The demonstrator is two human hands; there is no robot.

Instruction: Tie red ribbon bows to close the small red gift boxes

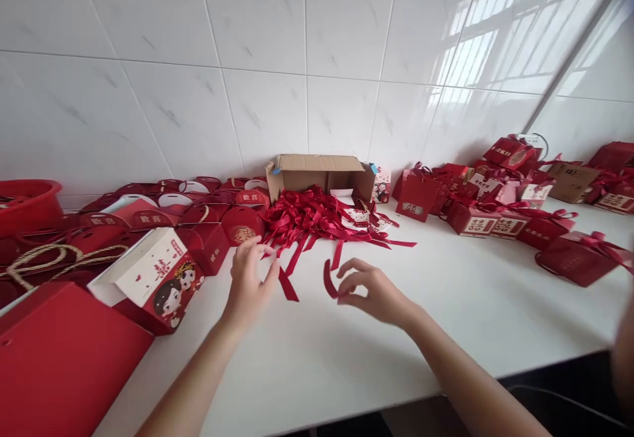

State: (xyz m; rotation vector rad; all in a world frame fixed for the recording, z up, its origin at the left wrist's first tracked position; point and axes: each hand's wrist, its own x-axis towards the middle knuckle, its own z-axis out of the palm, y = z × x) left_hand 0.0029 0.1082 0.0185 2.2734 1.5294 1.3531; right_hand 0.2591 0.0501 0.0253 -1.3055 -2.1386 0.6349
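Observation:
My right hand pinches the end of a short red ribbon between thumb and fingertips, just above the white table. My left hand is a little blurred. Its thumb and fingers are apart, and nothing shows between them. Close by its thumb, a loose red ribbon end trails on the table. Beyond both hands, a heap of tangled red ribbons spills out of an opened cardboard box lying against the wall.
To the left stand many red gift boxes, including a white-topped box with cartoon figures and a large red box. A red plastic basin sits behind. Ribbon-tied red boxes crowd the right. A tiled wall closes the back.

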